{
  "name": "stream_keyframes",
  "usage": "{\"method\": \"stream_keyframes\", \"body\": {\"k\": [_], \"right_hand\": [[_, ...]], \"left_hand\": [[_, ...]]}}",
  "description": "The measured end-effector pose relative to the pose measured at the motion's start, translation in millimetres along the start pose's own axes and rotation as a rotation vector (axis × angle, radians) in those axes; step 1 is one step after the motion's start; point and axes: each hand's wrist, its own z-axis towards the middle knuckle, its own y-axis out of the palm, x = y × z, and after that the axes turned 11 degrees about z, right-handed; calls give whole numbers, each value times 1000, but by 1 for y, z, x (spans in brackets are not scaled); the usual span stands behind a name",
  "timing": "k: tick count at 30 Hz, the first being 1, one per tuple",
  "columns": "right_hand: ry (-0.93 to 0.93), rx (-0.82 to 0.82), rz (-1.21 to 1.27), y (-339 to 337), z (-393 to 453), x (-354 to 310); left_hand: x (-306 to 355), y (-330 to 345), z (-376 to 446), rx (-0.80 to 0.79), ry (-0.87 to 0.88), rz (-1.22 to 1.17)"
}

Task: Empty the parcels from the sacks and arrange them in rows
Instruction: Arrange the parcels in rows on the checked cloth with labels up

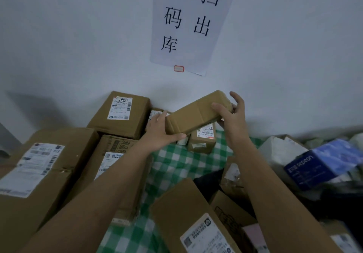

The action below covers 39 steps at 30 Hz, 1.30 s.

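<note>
I hold a long brown cardboard parcel (194,113) tilted in the air near the wall, above a green checked cloth (176,162). My left hand (163,131) grips its lower left end and my right hand (231,115) grips its upper right end. Under it stands a small brown box (202,140) with a label. A box labelled 2097 (119,113) sits by the wall to the left. In front of that one, larger labelled boxes (39,166) lie side by side. No sack is clearly in view.
A loose heap of parcels lies at the right: a blue box (322,166), white packages (279,150) and brown boxes (192,219) in the foreground. A paper sign (186,22) hangs on the white wall.
</note>
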Motion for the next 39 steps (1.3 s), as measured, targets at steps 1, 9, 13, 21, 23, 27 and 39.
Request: {"method": "stream_keyframes", "body": {"k": [1, 9, 13, 21, 23, 27, 39], "right_hand": [[13, 7, 30, 1, -3, -4], [220, -70, 91, 0, -21, -13], [465, -131, 25, -2, -31, -16], [452, -138, 43, -9, -47, -9], [383, -135, 42, -11, -51, -9], [294, -189, 52, -16, -59, -11], [93, -404, -837, -38, -46, 5]], "left_hand": [[-1, -4, -2, 25, -8, 13], [-5, -30, -23, 268, 141, 73], [-8, -44, -33, 405, 191, 335], [-12, -57, -46, 292, 309, 198], [-9, -64, -51, 199, 201, 10], [-1, -76, -54, 130, -48, -316], [-20, -75, -45, -107, 2, -349]]}}
